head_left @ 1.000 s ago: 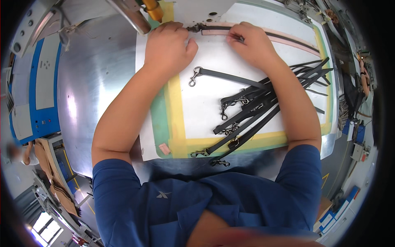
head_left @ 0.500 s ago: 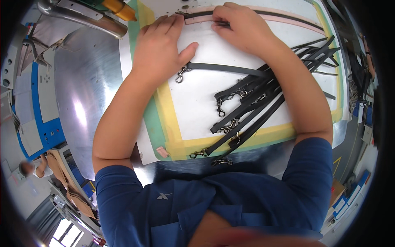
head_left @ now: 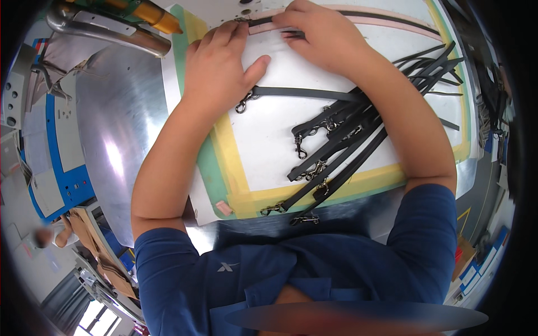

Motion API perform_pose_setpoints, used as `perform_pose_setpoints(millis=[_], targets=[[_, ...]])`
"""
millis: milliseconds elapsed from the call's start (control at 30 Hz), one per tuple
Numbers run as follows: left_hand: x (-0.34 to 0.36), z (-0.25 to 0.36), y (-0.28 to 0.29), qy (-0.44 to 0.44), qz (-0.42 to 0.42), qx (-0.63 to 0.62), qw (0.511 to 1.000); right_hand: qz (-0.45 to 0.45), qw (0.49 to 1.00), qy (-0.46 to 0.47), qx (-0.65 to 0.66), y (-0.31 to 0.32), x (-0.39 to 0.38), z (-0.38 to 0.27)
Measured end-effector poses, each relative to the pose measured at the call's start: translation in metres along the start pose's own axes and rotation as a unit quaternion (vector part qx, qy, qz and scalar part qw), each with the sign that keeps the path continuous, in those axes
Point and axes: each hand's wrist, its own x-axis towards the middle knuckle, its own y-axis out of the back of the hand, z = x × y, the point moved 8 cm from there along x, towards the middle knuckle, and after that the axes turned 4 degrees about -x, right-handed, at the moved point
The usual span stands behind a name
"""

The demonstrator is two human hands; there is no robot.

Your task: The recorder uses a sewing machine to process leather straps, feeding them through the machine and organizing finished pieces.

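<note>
A narrow black strap [head_left: 386,23] lies along a pink strip [head_left: 367,21] at the far side of the white board. Its left end carries a metal clip [head_left: 242,20], partly covered by my left hand [head_left: 218,70]. That hand lies with fingers stretched out and thumb spread, fingertips at the strap's end. My right hand [head_left: 325,36] has curled fingers on the strap just to the right. A thin dark piece [head_left: 294,35] shows beneath these fingers; what it is I cannot make out. Near my left thumb, another black strap [head_left: 305,92] ends in a metal snap hook [head_left: 244,103].
Several black straps with snap hooks lie in a bundle [head_left: 358,134] under my right forearm. Yellow tape [head_left: 235,168] edges the board, with a small pink scrap [head_left: 224,208] at its near-left corner. A metal tube [head_left: 112,31] and orange nozzle [head_left: 165,22] stand far left.
My right hand has slid a little left along the strap, closer to my left hand. The left hand stays nearly in place at the strap's clip end.
</note>
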Motion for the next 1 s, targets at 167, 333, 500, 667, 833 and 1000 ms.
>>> perform_pose_setpoints(millis=[167, 333, 500, 667, 833, 1000], targets=[[0.001, -0.004, 0.002, 0.016, -0.016, -0.025, 0.999, 0.01, 0.996, 0.033, -0.084, -0.003, -0.003, -0.011], [0.002, -0.005, 0.001, 0.033, -0.024, -0.045, 0.998, 0.006, 0.994, 0.038, -0.1, -0.006, -0.003, -0.014], [0.002, -0.001, 0.001, 0.03, -0.035, -0.058, 0.997, 0.002, 0.994, 0.037, -0.105, -0.004, -0.004, -0.011], [0.003, -0.007, -0.001, 0.037, -0.035, -0.071, 0.996, -0.027, 0.991, 0.024, -0.128, -0.005, -0.001, -0.013], [0.0, -0.004, 0.0, 0.037, -0.022, -0.081, 0.996, -0.02, 0.992, 0.03, -0.119, -0.003, -0.001, -0.015], [0.0, -0.005, -0.001, 0.042, -0.048, -0.075, 0.995, -0.017, 0.992, 0.04, -0.12, -0.004, -0.001, -0.016]])
